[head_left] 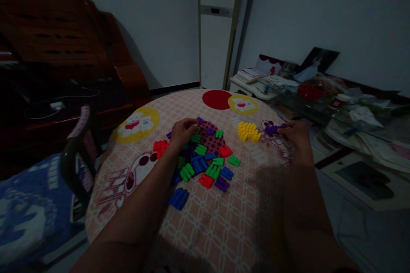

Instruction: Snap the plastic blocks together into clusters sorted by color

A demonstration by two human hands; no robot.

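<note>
A round table with a pink patterned cloth (224,222) carries a scatter of small plastic blocks in red, green, blue and purple (205,164). My left hand (183,131) reaches into the far side of that scatter, fingers curled over a piece that I cannot make out. A heap of yellow blocks (249,132) lies to the right. My right hand (296,133) rests past the heap, its fingers pinched on purple blocks (272,129). A single blue block (178,198) lies nearest to me.
A black chair back (77,162) stands at the table's left edge, with dark wooden furniture (64,42) behind it. A cluttered glass table (320,94) with papers and dishes sits to the right. A tall white appliance (218,25) stands against the far wall.
</note>
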